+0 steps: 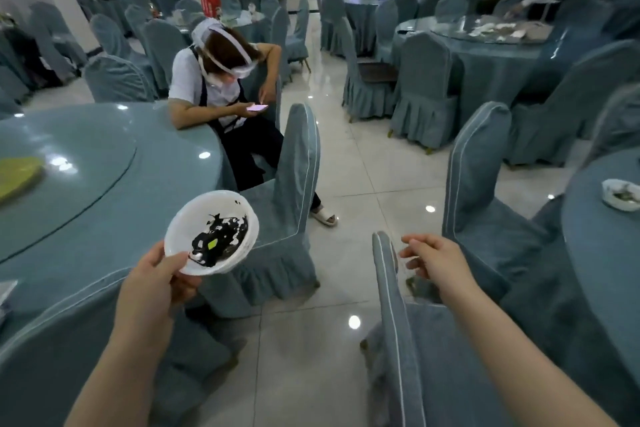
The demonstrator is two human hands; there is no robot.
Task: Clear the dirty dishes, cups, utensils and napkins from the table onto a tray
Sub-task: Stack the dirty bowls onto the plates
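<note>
Left hand (156, 274) pinches rim of dirty white bowl (212, 232), carried tilted over the chair gap beside left desk (86, 191); right hand (433, 260) loosely open, empty; level bowl, no tray visible yet.

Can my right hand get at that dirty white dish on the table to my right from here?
Probably not yet. The right hand hangs empty above a chair back, while the dirty white dish sits well beyond it, with another covered chair between.
</note>
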